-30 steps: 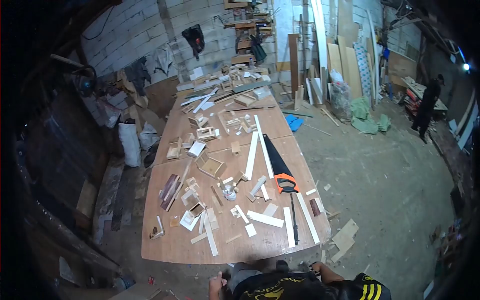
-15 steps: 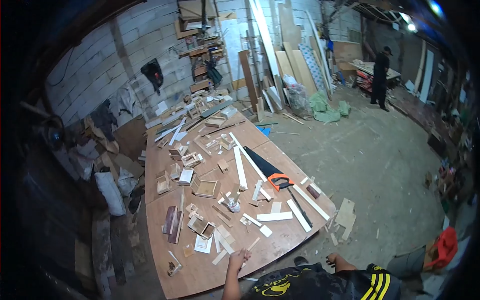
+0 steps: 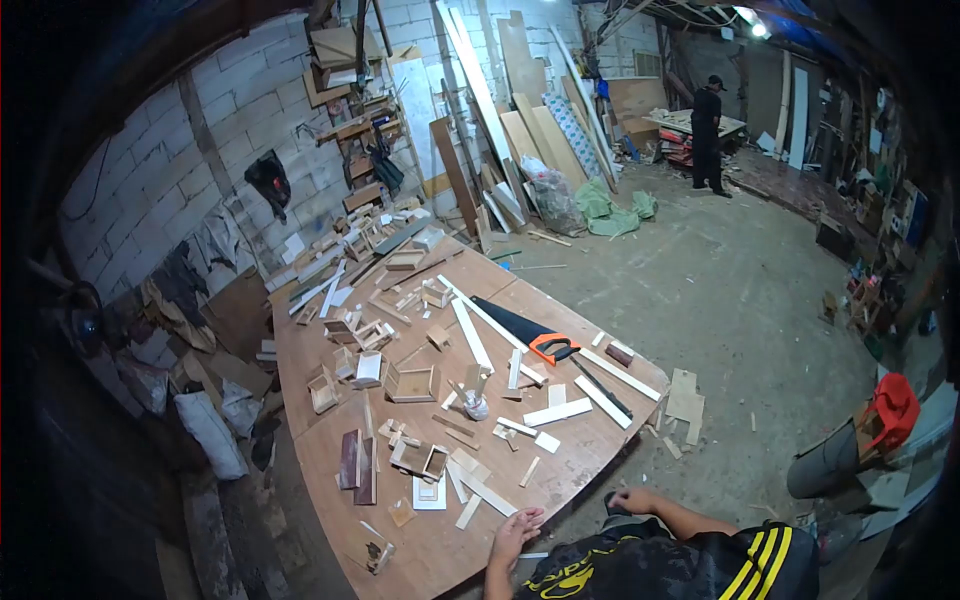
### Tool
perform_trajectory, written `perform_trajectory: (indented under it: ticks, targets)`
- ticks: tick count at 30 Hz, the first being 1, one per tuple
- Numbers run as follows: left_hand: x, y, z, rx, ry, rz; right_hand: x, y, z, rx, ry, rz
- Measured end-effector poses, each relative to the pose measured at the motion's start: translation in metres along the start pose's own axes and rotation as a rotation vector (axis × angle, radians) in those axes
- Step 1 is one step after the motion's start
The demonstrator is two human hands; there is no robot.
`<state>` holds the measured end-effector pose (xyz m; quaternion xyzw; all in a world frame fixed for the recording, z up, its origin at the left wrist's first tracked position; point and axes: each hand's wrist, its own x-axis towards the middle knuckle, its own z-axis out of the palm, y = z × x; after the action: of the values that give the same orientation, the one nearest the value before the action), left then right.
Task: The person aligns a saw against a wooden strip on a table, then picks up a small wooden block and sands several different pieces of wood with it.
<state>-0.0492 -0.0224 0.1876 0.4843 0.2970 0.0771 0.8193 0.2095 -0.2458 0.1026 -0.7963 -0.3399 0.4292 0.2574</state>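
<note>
My left hand (image 3: 515, 528) lay open, fingers spread, flat on the near edge of the table (image 3: 430, 548), holding nothing. My right hand (image 3: 628, 500) was at the near right corner with its fingers curled down; I could not tell whether it gripped anything.

Nearest to the left hand was a pale wood strip (image 3: 487, 493), just beyond the fingertips, with a shorter strip (image 3: 467, 512) beside it to the left. Farther in, a saw (image 3: 527, 333) lay across the right side, its orange handle toward the right edge.

Risk, as I judged it: the loose strips sat close to the near edge, so a careless sweep of the left hand could knock them to the floor. Reaching across the clutter could also bring a wrist onto the saw teeth.
</note>
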Motion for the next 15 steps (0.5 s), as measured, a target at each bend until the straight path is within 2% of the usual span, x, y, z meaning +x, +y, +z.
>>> perform_trajectory:
  ticks: [2,4,6,7,9,10,12,13,14,15]
  targets:
    - [-0.007,0.012,0.01,0.085,-0.042,0.089,0.007,-0.05,0.007,0.245,-0.225,-0.164]
    - [-0.012,0.023,0.023,0.104,-0.072,0.153,-0.037,-0.158,-0.011,0.216,-0.239,-0.388]
    - [-0.022,0.05,0.047,0.097,-0.165,0.212,-0.024,-0.188,0.005,0.246,-0.186,-0.822]
    - [-0.017,0.048,0.05,0.093,-0.172,0.216,-0.026,-0.204,0.01,0.239,-0.182,-0.82]
    - [-0.009,0.058,0.06,0.149,-0.285,0.416,-0.035,-0.228,0.014,0.255,-0.291,-0.833]
    - [-0.013,0.072,0.07,0.194,-0.343,0.575,-0.027,-0.224,0.014,0.253,-0.284,-0.841]
    - [-0.007,0.07,0.066,0.227,-0.365,0.58,-0.005,-0.221,0.013,0.058,-0.56,-0.637]
    - [-0.003,0.071,0.064,0.25,-0.383,0.577,-0.003,-0.22,0.012,0.053,-0.553,-0.651]
    - [-0.012,0.079,0.077,0.295,-0.284,0.667,-0.012,-0.223,0.01,0.0,-0.529,-0.589]
    - [-0.008,0.078,0.077,0.302,-0.282,0.677,-0.023,-0.226,0.009,-0.053,-0.506,-0.525]
